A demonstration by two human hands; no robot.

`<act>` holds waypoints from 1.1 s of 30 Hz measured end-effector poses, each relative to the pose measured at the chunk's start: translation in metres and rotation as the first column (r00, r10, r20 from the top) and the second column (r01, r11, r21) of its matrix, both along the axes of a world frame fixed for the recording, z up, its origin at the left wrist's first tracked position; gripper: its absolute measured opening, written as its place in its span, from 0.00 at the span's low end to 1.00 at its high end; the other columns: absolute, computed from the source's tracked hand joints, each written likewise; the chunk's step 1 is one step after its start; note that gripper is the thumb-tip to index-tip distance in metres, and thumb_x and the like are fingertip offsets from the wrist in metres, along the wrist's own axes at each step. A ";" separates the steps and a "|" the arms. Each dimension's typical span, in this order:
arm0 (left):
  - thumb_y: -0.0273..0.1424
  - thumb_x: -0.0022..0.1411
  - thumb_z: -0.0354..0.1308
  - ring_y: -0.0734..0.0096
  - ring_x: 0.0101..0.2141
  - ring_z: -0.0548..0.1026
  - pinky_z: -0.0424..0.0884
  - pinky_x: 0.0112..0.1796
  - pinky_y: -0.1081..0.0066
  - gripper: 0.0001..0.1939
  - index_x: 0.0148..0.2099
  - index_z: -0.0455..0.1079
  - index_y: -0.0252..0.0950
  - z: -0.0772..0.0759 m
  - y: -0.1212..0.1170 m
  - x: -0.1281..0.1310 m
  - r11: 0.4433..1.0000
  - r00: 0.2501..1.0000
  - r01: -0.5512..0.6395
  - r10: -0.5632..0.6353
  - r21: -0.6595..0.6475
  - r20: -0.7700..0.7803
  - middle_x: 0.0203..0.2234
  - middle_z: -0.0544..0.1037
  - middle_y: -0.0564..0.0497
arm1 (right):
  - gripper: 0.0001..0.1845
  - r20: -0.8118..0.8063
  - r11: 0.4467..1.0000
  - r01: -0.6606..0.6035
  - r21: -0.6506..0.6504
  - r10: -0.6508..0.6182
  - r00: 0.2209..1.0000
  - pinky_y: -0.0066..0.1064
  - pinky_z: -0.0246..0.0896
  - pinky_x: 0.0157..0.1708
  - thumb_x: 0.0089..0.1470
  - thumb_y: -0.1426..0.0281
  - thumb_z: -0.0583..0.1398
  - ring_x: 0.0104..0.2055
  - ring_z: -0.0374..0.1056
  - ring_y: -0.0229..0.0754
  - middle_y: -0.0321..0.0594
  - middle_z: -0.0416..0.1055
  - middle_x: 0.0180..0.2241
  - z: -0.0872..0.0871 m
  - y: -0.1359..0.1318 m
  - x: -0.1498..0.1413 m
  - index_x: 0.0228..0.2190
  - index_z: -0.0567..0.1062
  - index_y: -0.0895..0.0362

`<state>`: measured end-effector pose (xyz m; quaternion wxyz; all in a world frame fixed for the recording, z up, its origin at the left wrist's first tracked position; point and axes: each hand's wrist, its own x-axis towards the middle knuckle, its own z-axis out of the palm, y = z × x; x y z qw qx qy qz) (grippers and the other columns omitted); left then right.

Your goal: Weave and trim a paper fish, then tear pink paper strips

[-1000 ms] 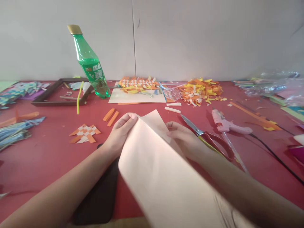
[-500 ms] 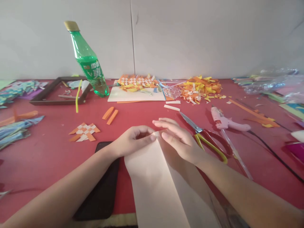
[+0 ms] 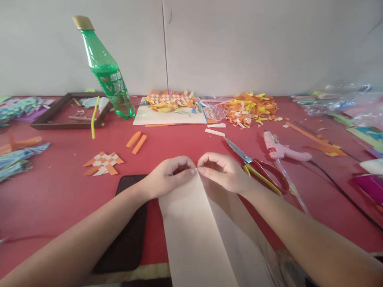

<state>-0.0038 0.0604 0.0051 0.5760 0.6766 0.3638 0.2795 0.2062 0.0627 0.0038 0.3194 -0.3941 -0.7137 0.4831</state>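
Two-handed pinch at the top of the paper [image 3: 191,231], with left hand [image 3: 172,177] close beside right hand [image 3: 226,173]; best with light, even pressure and matched edges.

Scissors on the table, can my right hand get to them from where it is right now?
Probably yes: the scissors lie just beside the right hand, with nothing seen in between. That hand is pinching the paper, though, so it would likely have to let go first.

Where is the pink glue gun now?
In the head view, the pink glue gun lies on the red table, on the right side, just beyond and right of the scissors.
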 end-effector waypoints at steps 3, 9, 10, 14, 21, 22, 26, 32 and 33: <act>0.38 0.65 0.55 0.72 0.30 0.68 0.64 0.33 0.73 0.11 0.35 0.71 0.37 0.002 0.000 0.001 0.999 1.000 -0.028 0.027 0.029 0.013 0.28 0.71 0.54 | 0.06 -0.018 1.000 0.011 0.016 -0.011 1.000 0.29 0.57 0.33 0.59 0.66 0.59 0.31 0.64 0.36 0.34 0.69 0.29 0.001 -0.002 -0.002 0.31 0.72 0.54; 0.36 0.65 0.56 0.72 0.30 0.69 0.65 0.34 0.74 0.10 0.35 0.72 0.37 0.004 0.001 0.002 0.999 0.996 -0.039 0.038 0.013 0.079 0.28 0.73 0.53 | 0.07 -0.049 0.996 0.056 0.067 -0.053 0.997 0.29 0.56 0.31 0.60 0.67 0.58 0.28 0.62 0.35 0.33 0.67 0.27 0.003 -0.009 -0.005 0.30 0.71 0.54; 0.36 0.65 0.56 0.73 0.31 0.69 0.65 0.34 0.74 0.09 0.35 0.72 0.36 0.004 0.001 0.002 0.999 0.996 -0.037 0.037 0.003 0.087 0.28 0.73 0.53 | 0.07 -0.054 0.995 0.063 0.078 -0.059 0.997 0.29 0.56 0.31 0.60 0.67 0.59 0.28 0.62 0.35 0.33 0.67 0.27 0.003 -0.010 -0.005 0.30 0.71 0.54; 0.35 0.65 0.57 0.75 0.31 0.69 0.65 0.34 0.76 0.09 0.36 0.72 0.36 0.004 0.002 0.002 0.999 0.994 -0.019 0.021 -0.027 0.105 0.29 0.73 0.54 | 0.06 -0.068 0.992 0.065 0.110 -0.058 0.996 0.29 0.57 0.32 0.60 0.67 0.59 0.29 0.63 0.35 0.34 0.68 0.28 0.001 -0.010 -0.006 0.30 0.71 0.55; 0.38 0.65 0.57 0.78 0.27 0.66 0.63 0.29 0.77 0.12 0.33 0.70 0.34 0.004 0.002 -0.004 0.996 0.997 -0.082 0.082 -0.046 0.002 0.25 0.70 0.56 | 0.10 0.096 0.993 0.118 0.017 -0.119 0.988 0.30 0.58 0.32 0.55 0.61 0.63 0.31 0.64 0.36 0.34 0.70 0.29 0.000 0.009 0.015 0.29 0.74 0.55; 0.38 0.65 0.57 0.78 0.26 0.66 0.63 0.28 0.78 0.13 0.33 0.70 0.34 0.005 0.002 -0.005 0.995 0.996 -0.091 0.091 -0.048 -0.010 0.25 0.70 0.57 | 0.12 0.103 0.987 0.161 -0.004 -0.160 0.982 0.29 0.56 0.30 0.53 0.60 0.65 0.29 0.63 0.36 0.34 0.70 0.28 -0.001 0.012 0.019 0.28 0.74 0.55; 0.39 0.64 0.58 0.78 0.26 0.68 0.64 0.28 0.78 0.13 0.33 0.72 0.35 0.009 0.006 -0.011 0.989 0.989 -0.145 0.144 -0.015 -0.035 0.25 0.71 0.56 | 0.17 -0.069 0.931 0.335 -0.146 -0.347 0.935 0.27 0.49 0.24 0.43 0.59 0.71 0.23 0.55 0.31 0.29 0.63 0.22 -0.004 0.019 0.029 0.24 0.72 0.55; 0.41 0.62 0.61 0.77 0.26 0.71 0.65 0.27 0.78 0.13 0.34 0.74 0.35 0.010 0.014 -0.020 0.977 0.977 -0.213 0.213 -0.016 -0.027 0.25 0.75 0.55 | 0.17 -0.241 0.882 0.255 -0.396 -0.368 0.898 0.30 0.62 0.30 0.35 0.62 0.75 0.27 0.67 0.35 0.31 0.72 0.25 -0.009 0.015 0.022 0.27 0.77 0.54; 0.40 0.62 0.61 0.77 0.26 0.71 0.66 0.27 0.78 0.13 0.34 0.74 0.36 0.009 0.015 -0.020 0.976 0.976 -0.218 0.217 -0.016 -0.024 0.26 0.75 0.55 | 0.18 -0.209 0.874 0.252 -0.416 -0.362 0.908 0.32 0.64 0.31 0.35 0.62 0.75 0.28 0.69 0.38 0.33 0.75 0.27 -0.010 0.014 0.021 0.30 0.79 0.53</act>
